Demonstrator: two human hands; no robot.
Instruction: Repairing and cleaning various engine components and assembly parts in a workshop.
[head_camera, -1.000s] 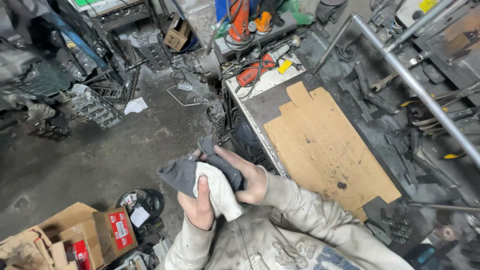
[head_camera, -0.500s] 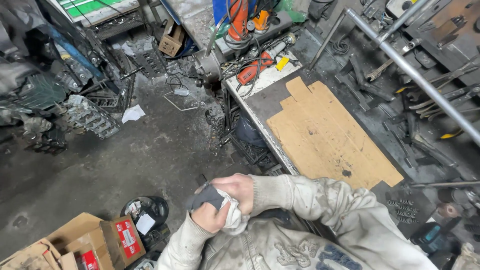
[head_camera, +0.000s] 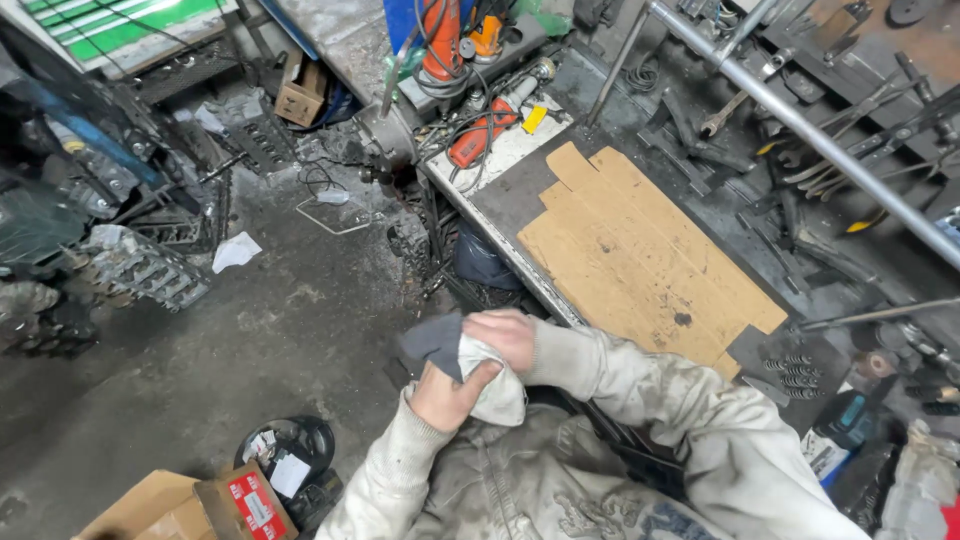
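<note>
Bunching between both hands near the chest is a grey and white cloth (head_camera: 470, 362); the left hand (head_camera: 447, 393) closes on it from below, thumb pressed over the pale part; the right hand (head_camera: 503, 335) closes over its top; just right lies a flattened cardboard sheet (head_camera: 640, 255) on the dark tabletop (head_camera: 520, 182); far along it rest orange power tools (head_camera: 470, 70); a red-labelled box (head_camera: 250, 500) sits on the near-left floor.
</note>
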